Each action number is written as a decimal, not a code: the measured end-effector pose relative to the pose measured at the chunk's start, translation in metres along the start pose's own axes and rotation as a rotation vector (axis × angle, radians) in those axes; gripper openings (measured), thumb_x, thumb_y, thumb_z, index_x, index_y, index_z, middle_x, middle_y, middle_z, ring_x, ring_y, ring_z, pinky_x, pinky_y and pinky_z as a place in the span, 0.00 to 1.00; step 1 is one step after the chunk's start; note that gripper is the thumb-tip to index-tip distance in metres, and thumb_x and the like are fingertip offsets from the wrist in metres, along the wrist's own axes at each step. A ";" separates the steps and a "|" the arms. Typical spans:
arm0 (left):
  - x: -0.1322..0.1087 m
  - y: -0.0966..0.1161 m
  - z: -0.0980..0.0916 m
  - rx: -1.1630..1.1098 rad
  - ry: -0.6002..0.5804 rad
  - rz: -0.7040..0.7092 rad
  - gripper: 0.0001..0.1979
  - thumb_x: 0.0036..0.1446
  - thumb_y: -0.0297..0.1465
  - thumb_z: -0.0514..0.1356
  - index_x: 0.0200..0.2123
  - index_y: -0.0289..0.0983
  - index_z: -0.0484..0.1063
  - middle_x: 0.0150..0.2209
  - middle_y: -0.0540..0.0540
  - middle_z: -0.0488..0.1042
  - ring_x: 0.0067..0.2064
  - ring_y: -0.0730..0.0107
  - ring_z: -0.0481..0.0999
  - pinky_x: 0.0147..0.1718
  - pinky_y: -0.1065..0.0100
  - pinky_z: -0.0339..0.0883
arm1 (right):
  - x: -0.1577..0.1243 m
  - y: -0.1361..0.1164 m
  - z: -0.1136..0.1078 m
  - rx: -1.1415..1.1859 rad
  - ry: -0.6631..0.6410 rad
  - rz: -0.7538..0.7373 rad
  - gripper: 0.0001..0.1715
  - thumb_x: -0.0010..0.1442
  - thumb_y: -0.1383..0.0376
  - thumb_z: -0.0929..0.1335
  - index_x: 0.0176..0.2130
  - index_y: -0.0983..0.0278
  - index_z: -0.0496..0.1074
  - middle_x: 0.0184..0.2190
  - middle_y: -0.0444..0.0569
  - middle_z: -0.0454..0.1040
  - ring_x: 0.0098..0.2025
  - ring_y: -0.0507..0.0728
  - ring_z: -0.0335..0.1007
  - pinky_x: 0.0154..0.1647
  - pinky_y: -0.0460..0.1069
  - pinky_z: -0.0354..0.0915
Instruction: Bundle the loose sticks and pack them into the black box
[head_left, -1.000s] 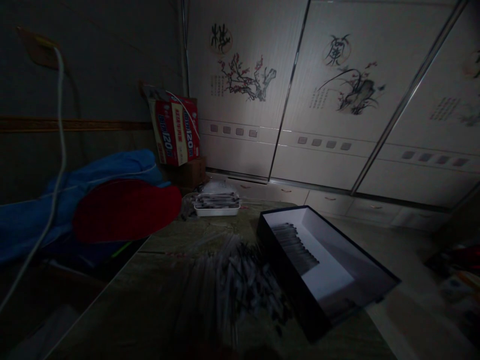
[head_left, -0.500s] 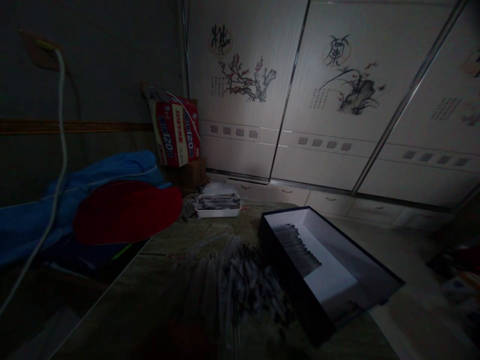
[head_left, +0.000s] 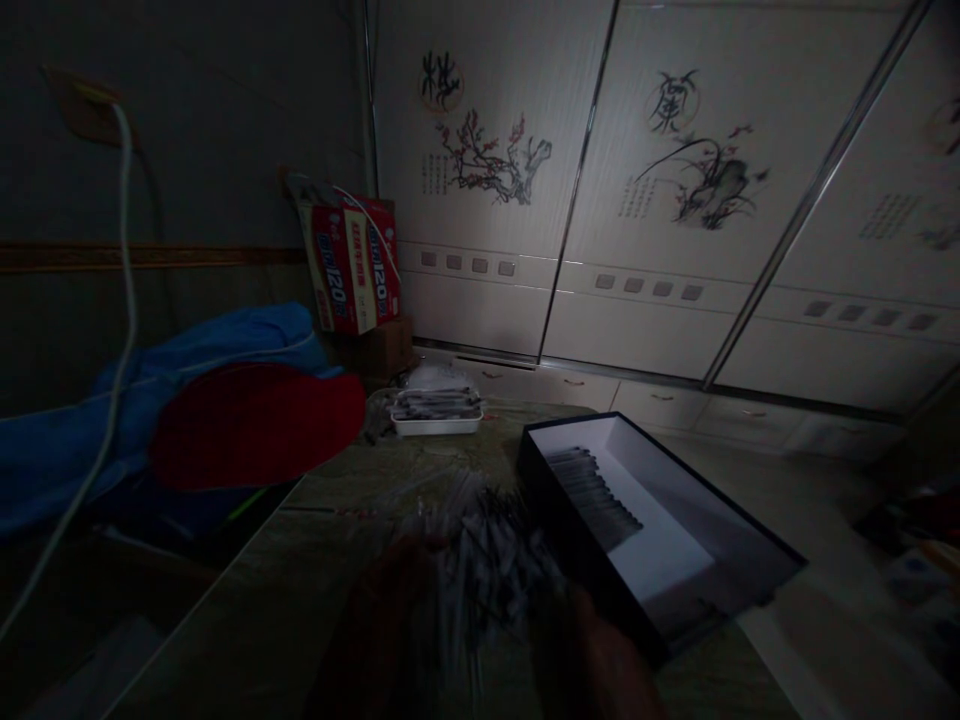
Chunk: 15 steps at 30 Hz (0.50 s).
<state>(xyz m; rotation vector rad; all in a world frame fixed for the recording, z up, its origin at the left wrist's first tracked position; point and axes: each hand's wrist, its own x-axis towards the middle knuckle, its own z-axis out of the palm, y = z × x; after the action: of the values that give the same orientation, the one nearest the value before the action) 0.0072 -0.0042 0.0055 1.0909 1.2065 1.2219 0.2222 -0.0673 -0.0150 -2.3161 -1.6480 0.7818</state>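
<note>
Two hands at a heap of thin sticks on a dim table [head_left: 315,570].
Low in the frame, the left hand [head_left: 379,625] and the right hand [head_left: 604,655] flank the heap of sticks [head_left: 480,555]; it is too dark to tell their grip. Just right of the heap lies an open black box [head_left: 667,550] with a row of sticks at its far end. A white tray [head_left: 435,425] sits near centre, with a red carton [head_left: 349,265] above it to the left.

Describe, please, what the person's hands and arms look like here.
The left hand and right hand show only as dim, blurred shapes in the dark. They appear bare, with no glove, ring or watch discernible. Sleeves cannot be made out.
</note>
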 end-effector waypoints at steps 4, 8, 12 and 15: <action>0.003 -0.008 0.002 -0.034 -0.045 -0.032 0.19 0.48 0.46 0.61 0.36 0.38 0.78 0.39 0.47 0.80 0.42 0.61 0.77 0.42 0.66 0.70 | 0.007 -0.005 -0.004 0.008 0.189 -0.025 0.25 0.64 0.67 0.56 0.59 0.72 0.55 0.33 0.58 0.79 0.36 0.65 0.77 0.31 0.52 0.63; 0.002 -0.004 0.003 -0.016 0.009 -0.006 0.18 0.45 0.46 0.62 0.32 0.39 0.79 0.36 0.45 0.81 0.40 0.58 0.77 0.41 0.64 0.71 | 0.011 0.006 0.026 0.202 0.245 -0.287 0.20 0.66 0.60 0.55 0.46 0.64 0.68 0.35 0.57 0.78 0.35 0.62 0.76 0.34 0.52 0.66; -0.001 0.002 0.005 -0.018 0.047 -0.002 0.16 0.40 0.44 0.63 0.28 0.39 0.79 0.31 0.45 0.80 0.35 0.59 0.77 0.37 0.64 0.71 | 0.007 -0.004 0.065 0.419 0.358 -0.435 0.22 0.65 0.52 0.56 0.47 0.58 0.70 0.45 0.56 0.75 0.48 0.61 0.71 0.45 0.52 0.67; -0.003 0.000 0.006 0.019 0.042 -0.002 0.17 0.41 0.44 0.63 0.29 0.38 0.78 0.31 0.45 0.80 0.35 0.61 0.77 0.36 0.66 0.71 | 0.002 -0.016 0.082 0.500 0.362 -0.438 0.23 0.65 0.51 0.56 0.50 0.57 0.69 0.45 0.55 0.75 0.47 0.60 0.72 0.47 0.52 0.68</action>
<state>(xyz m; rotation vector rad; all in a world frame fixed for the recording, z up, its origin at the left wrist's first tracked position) 0.0130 -0.0068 0.0060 1.0820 1.2531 1.2396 0.1673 -0.0714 -0.0777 -1.5702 -1.5006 0.5534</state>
